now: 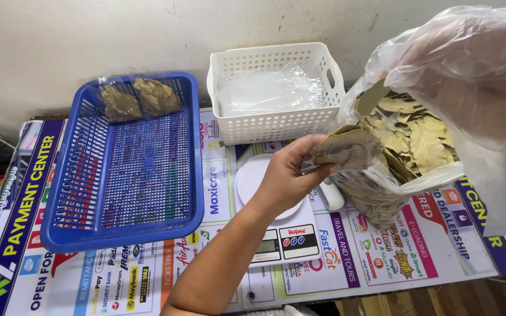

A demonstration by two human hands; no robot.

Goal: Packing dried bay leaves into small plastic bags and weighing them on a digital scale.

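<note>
A left hand [291,175] closes its fingers around a small bunch of dried leaves [342,149] just above the white kitchen scale [276,225], drawing on a large clear plastic bag of leaves [408,146] that stands just right of the scale. The right hand [469,70] — gloved in thin clear plastic — grips the bag's upper edge, holding its mouth open. Left of the scale sits a blue basket [124,216] with two packed bags of leaves [140,98]; behind the scale, a white basket [276,126] of empty clear bags.

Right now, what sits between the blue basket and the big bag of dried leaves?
In the head view, a small white kitchen scale lies between the blue basket and the leaf bag, with the left hand above it gripping leaves.
</note>
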